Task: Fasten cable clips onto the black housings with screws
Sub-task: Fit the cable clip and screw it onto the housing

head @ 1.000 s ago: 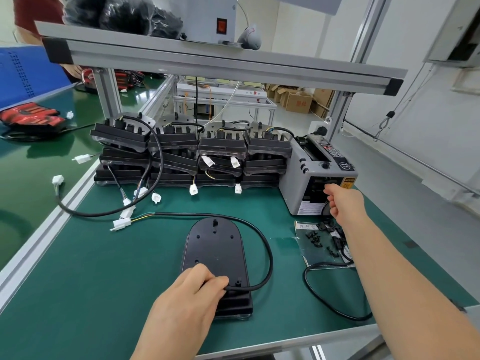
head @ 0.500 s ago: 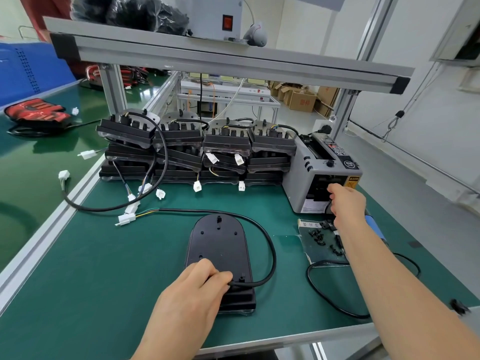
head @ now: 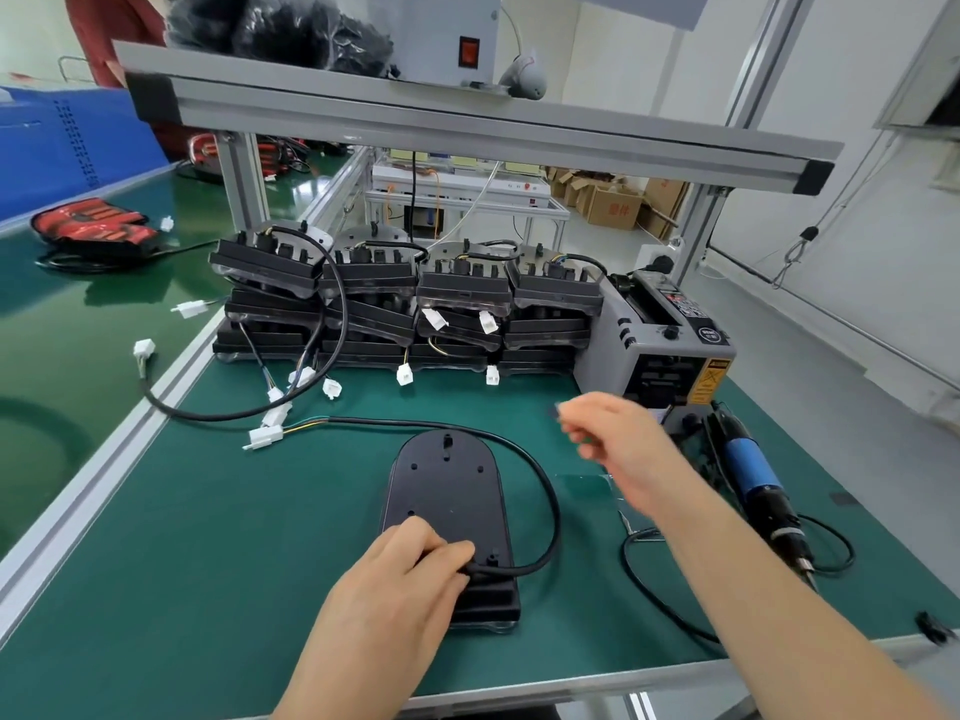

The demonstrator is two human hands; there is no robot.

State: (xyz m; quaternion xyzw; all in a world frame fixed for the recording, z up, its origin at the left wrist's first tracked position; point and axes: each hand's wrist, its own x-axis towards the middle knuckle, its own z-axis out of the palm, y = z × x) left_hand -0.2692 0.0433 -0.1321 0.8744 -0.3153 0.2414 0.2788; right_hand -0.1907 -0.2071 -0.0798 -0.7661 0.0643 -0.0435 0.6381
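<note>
A black oval housing lies flat on the green mat near me. Its black cable loops round its right side and ends in a white connector. My left hand rests on the housing's near end, thumb and fingers gripping the cable where it enters. My right hand hovers right of the housing, blurred, pinching a small dark strip at its fingertips. No clip or screw is plainly visible.
Several black housings with cables are stacked at the back. A grey tape dispenser stands at the back right. A blue electric screwdriver lies on the right with its cord. An aluminium shelf beam runs overhead.
My right hand has pulled back from the tape dispenser's mouth toward the left, now with a small dark strip between its fingers. My left hand has stayed on the cable and housing.
</note>
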